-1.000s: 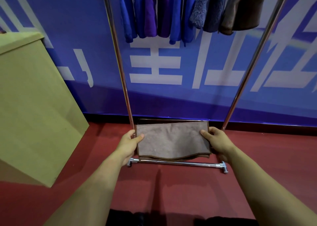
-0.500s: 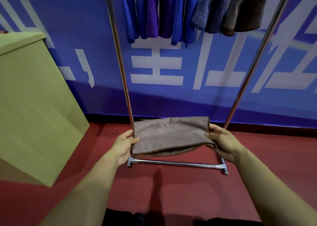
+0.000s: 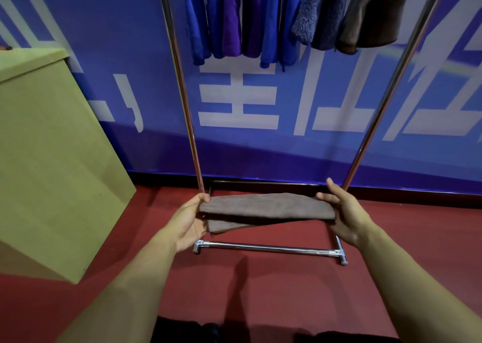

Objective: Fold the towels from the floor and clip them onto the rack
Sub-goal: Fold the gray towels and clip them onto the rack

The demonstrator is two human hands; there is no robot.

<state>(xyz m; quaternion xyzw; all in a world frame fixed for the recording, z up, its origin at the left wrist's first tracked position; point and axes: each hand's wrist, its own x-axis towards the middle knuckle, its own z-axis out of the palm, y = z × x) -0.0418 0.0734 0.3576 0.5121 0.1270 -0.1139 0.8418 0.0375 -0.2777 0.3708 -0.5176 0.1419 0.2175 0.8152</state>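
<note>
A folded grey-brown towel (image 3: 263, 208) hangs almost flat between my hands, above the red floor and the base of the metal rack (image 3: 266, 247). My left hand (image 3: 189, 221) grips the towel's left end, palm up. My right hand (image 3: 344, 212) holds the right end, thumb raised. A lower layer of the towel sags out beneath on the left. Several blue, purple, grey and brown towels (image 3: 273, 19) hang on the rack at the top of the view; the clips are out of view.
A light wooden cabinet (image 3: 52, 160) stands at the left on the red floor (image 3: 260, 290). A blue wall banner (image 3: 260, 108) with white characters runs behind the rack's two upright poles (image 3: 182, 95). My dark trousers show at the bottom edge.
The towel has tipped from facing me to lying nearly flat, its top edge folded over toward me. Both hands rose slightly and turned palms inward.
</note>
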